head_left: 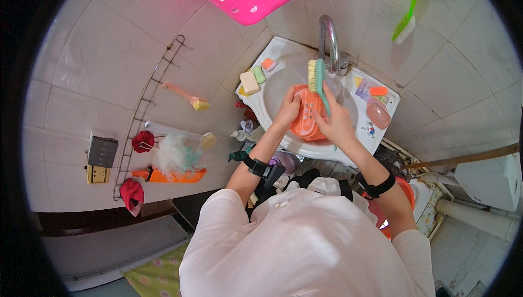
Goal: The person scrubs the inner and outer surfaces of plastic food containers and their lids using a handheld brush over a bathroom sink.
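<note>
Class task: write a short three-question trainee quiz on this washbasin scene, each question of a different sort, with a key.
1. True or false: the right hand holds a green brush.
2. Which hand grips the orange slotted dish over the basin?
A. left hand
B. right hand
C. neither
3. Fill in: the chrome tap stands at the basin's ____ edge, by the tiled wall.

Key: 1 true; 2 A; 3 far (back).
</note>
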`<state>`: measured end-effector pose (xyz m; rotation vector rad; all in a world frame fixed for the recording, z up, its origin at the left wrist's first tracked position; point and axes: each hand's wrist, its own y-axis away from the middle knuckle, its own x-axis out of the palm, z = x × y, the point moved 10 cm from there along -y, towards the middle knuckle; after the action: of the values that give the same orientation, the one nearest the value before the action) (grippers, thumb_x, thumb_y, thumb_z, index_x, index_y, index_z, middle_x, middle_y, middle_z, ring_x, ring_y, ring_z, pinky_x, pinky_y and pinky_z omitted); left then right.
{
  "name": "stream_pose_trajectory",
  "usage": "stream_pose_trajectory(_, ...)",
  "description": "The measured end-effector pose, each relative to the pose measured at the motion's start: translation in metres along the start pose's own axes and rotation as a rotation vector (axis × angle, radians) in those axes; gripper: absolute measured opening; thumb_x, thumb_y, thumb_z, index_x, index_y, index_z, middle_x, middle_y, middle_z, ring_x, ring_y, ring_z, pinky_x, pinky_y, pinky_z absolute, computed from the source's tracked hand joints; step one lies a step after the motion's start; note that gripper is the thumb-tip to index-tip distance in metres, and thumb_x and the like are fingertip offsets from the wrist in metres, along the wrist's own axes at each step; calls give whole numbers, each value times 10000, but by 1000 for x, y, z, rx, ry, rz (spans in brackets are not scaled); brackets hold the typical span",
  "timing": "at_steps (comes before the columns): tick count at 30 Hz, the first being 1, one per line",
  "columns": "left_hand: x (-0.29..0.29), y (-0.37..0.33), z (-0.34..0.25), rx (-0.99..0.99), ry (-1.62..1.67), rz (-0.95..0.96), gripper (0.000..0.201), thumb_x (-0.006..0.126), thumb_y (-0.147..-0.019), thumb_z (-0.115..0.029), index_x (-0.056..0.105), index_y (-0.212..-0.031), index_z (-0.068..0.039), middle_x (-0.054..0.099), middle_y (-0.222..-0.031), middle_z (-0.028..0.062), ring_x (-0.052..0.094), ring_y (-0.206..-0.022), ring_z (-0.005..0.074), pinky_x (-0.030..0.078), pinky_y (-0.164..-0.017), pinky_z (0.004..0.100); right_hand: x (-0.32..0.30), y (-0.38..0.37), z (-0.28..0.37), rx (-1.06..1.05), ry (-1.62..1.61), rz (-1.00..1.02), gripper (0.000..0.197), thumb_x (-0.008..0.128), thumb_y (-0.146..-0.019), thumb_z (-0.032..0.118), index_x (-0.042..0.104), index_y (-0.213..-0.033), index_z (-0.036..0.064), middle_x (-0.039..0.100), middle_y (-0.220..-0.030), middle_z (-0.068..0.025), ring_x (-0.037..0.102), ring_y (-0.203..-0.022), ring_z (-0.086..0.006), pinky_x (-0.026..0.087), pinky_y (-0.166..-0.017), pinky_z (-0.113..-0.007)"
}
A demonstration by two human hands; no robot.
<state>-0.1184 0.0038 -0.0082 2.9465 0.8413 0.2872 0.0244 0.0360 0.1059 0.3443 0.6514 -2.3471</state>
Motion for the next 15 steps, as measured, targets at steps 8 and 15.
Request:
stream_pose_trajectory(8, -5, 5, 7, 34, -2, -30, 254, 357, -940, -35, 499, -1150, -51, 591, -1041, 66, 561, -906, 118, 458, -807, 254, 9, 6, -9, 26, 46, 62, 782, 634, -752, 126, 226, -1413, 41, 603, -897, -276, 602, -795, -423, 474, -714, -462)
stream_pose_trajectory(15, -10, 6, 13, -13, 88, -42, 225, 383, -936, -36, 504, -1125, -29, 591, -1020, 64, 562, -890, 113, 459, -800, 253, 10, 12, -15, 47, 61, 42, 775, 634, -762, 130, 229, -1421, 67, 615, -912, -248, 608, -678, -380, 474, -649, -407)
